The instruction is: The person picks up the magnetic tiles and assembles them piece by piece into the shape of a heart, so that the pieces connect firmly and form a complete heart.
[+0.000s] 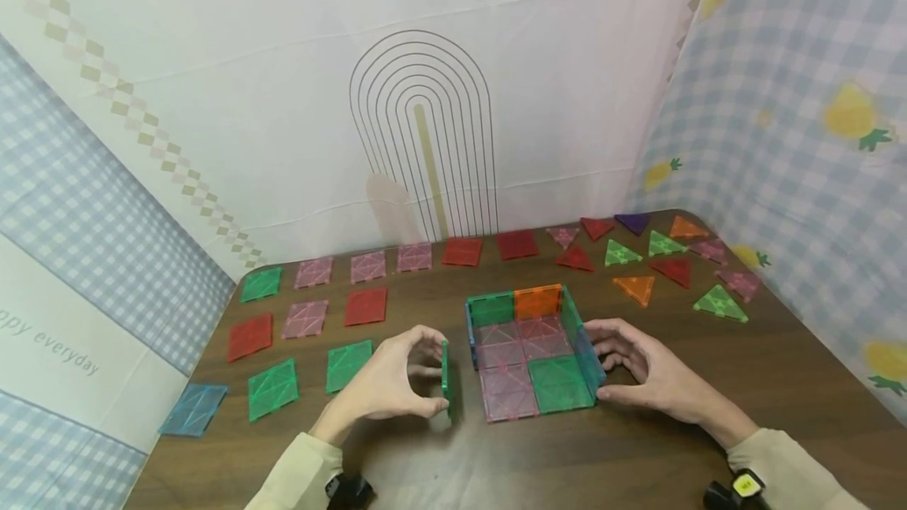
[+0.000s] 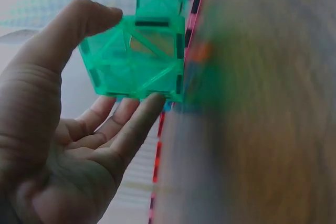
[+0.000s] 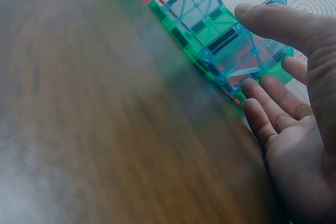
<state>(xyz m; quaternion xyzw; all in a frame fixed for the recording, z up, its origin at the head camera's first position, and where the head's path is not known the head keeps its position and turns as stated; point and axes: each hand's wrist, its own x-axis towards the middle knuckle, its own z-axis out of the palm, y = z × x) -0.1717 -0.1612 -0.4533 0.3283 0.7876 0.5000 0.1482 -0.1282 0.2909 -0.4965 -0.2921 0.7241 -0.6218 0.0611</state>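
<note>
My left hand [image 1: 386,376] holds a green square magnetic tile [image 2: 142,59] upright by opposite edges, thumb on one and fingertips on the other. The tile stands apart from a low box of magnetic tiles, just left of its front half. The box floor has pink squares [image 1: 509,394] and one green square [image 1: 562,382]. Its back wall is green [image 1: 492,309] and orange [image 1: 538,302]; a blue tile [image 1: 471,335] stands on the left side. My right hand [image 1: 655,372] grips the blue tile [image 1: 590,360] of the right wall at its ends, thumb nearer me.
Red, pink, green and blue square tiles lie flat on the brown table [image 1: 496,471] to the left and along the back, including a blue square [image 1: 194,409]. Triangle tiles, such as an orange triangle [image 1: 635,290], lie at the back right. Hanging cloth [image 1: 567,101] borders the table.
</note>
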